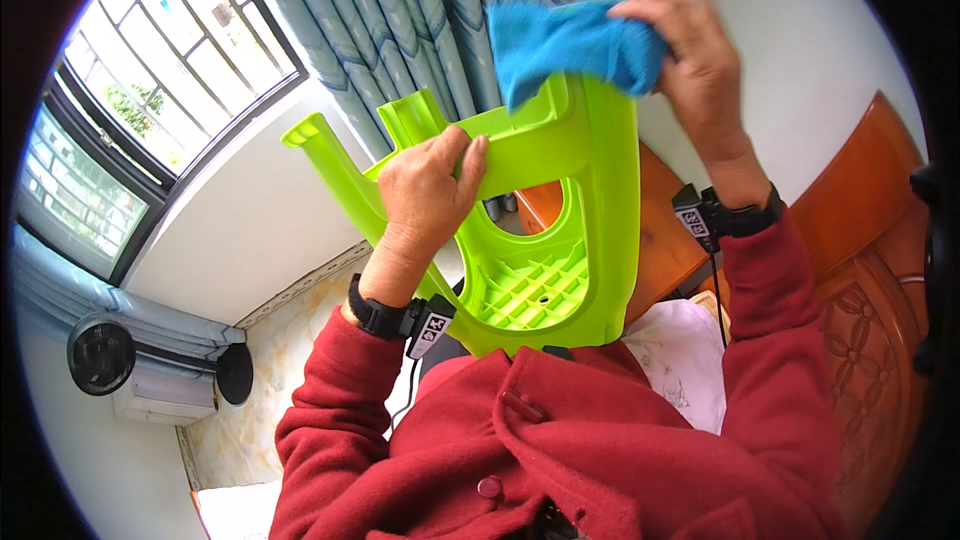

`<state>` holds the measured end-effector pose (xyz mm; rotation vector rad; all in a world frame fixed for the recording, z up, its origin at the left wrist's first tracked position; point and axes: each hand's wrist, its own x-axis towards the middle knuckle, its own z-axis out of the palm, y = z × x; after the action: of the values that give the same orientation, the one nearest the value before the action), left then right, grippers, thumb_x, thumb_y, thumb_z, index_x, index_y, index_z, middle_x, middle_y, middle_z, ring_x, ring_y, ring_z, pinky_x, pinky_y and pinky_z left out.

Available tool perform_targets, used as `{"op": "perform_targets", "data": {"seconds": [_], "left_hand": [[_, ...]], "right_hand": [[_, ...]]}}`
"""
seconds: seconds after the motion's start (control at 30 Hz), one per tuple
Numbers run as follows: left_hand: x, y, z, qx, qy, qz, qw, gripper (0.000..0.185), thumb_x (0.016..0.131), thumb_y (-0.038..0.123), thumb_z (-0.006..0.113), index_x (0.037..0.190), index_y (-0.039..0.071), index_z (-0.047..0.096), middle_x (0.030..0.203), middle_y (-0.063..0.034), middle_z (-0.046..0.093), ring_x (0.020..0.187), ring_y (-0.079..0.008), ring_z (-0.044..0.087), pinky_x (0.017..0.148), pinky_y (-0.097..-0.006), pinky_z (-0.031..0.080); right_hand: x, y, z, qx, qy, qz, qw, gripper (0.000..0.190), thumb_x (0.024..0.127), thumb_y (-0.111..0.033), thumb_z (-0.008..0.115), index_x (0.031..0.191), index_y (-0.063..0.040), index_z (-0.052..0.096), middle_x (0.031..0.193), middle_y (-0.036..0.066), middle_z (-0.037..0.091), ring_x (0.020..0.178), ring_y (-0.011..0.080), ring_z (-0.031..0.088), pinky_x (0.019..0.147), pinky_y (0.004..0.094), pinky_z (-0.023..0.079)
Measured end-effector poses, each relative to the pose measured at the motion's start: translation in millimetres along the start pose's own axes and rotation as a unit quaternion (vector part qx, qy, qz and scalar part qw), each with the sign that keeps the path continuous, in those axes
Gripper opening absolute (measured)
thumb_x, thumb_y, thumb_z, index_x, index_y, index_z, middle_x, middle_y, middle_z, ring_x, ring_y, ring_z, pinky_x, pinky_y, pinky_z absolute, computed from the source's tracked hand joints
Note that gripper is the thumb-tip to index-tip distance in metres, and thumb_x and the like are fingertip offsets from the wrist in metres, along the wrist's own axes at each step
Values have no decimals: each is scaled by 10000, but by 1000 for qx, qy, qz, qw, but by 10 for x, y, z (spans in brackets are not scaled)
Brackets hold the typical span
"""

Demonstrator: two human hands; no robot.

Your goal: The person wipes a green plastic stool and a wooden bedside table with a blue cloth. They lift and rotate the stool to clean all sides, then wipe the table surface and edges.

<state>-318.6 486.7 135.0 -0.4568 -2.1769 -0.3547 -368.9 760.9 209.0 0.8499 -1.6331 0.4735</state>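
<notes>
A bright green plastic stool (615, 187) is held up in front of me, its legs pointing away and its ribbed seat underside near my lap. My left hand (435, 184) grips a crossbar between the legs. A blue cloth (570, 49) is in my right hand (694, 52), draped over the end of the stool's upper right leg. The cloth looks slightly blurred and hides that leg end. My right fingertips are partly hidden behind the cloth.
Blue patterned curtains (390, 22) hang behind the stool, beside a barred window (187, 37). A black fan (101, 354) stands at the lower left. Carved wooden furniture (862, 330) is on the right, near a pale cloth (675, 360) by my lap.
</notes>
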Motion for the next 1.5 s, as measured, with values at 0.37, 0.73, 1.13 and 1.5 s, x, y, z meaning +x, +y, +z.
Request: {"op": "perform_targets", "data": {"seconds": [0.37, 0.73, 1.13, 1.5], "left_hand": [[-162, -168, -62, -9, 5, -24, 1000, 302, 898, 298, 687, 719, 88, 565, 621, -107, 578, 571, -315, 589, 531, -412, 433], [-348, -167, -112, -34, 21, 4, 999, 318, 873, 285, 713, 689, 91, 540, 590, -103, 546, 545, -308, 572, 521, -407, 427], [-542, -270, -202, -38, 10, -23, 999, 323, 876, 277, 715, 686, 87, 536, 580, -113, 531, 548, -314, 572, 521, -409, 432], [-939, -552, -339, -48, 10, -89, 995, 286, 860, 195, 710, 691, 64, 521, 621, -126, 505, 552, -323, 527, 524, -404, 397]], "right_hand": [[-908, -720, 204, 133, -190, 89, 969, 282, 693, -19, 678, 946, -127, 619, 882, 102, 565, 829, 330, 641, 688, 398, 536], [-473, -623, 170, 145, -72, 138, 977, 294, 698, 32, 672, 957, -101, 630, 892, 118, 588, 810, 339, 630, 706, 398, 529], [-503, -512, 71, 132, -49, 185, 973, 351, 760, -62, 754, 1092, -87, 645, 1008, 109, 582, 932, 279, 613, 801, 347, 507], [-1304, -1024, 365, 281, -88, 301, 907, 487, 707, -180, 833, 1126, -79, 608, 1070, 122, 574, 1025, 292, 589, 907, 372, 475]]}}
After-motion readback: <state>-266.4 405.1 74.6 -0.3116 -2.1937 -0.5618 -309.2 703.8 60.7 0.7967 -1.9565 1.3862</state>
